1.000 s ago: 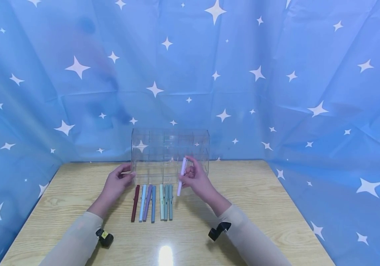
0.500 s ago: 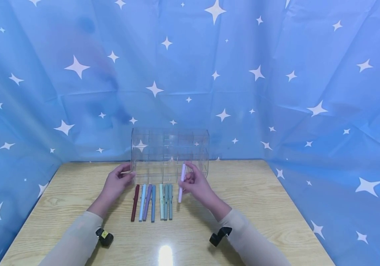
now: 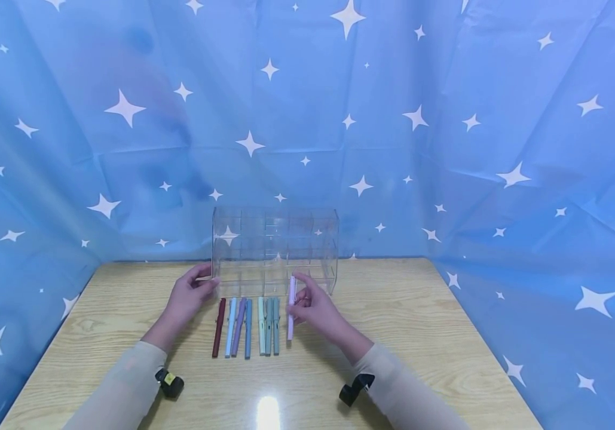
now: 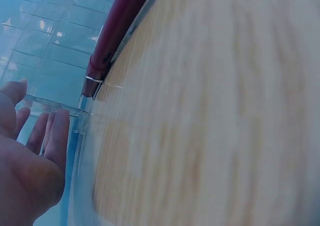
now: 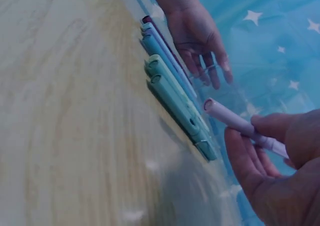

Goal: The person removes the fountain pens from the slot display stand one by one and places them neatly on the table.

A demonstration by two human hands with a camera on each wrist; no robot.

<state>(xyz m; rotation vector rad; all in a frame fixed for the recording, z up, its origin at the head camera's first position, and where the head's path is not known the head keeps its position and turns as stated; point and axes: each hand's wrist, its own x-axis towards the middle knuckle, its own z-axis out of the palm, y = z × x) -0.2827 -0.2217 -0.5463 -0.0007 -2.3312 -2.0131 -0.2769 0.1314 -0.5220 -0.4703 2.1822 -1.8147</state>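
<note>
My right hand [image 3: 315, 307] pinches a pale lilac capped pen [image 3: 291, 313] between thumb and fingers. The pen stands nearly in line with the row, just right of it; in the right wrist view the lilac pen [image 5: 232, 117] is held off the table. My left hand [image 3: 191, 292] holds the left side of a clear divided organizer [image 3: 253, 272], thumb at the front corner, fingers along the outer wall. Several capped pens lie before it: a dark red pen [image 3: 219, 328], a light blue pen [image 3: 230, 328], a purple pen [image 3: 239, 327], a blue pen [image 3: 248, 329] and green ones [image 3: 269, 327].
The organizer stands near the back of the wooden table [image 3: 409, 334], close to a blue star-patterned curtain [image 3: 307, 119]. Curtain also hangs along both sides. A bright light reflection [image 3: 268, 412] shows on the tabletop near the front.
The right hand has moved the lilac pen down towards the person and slightly left, turning it more upright in view. My left hand and the row of pens stay where they were.
</note>
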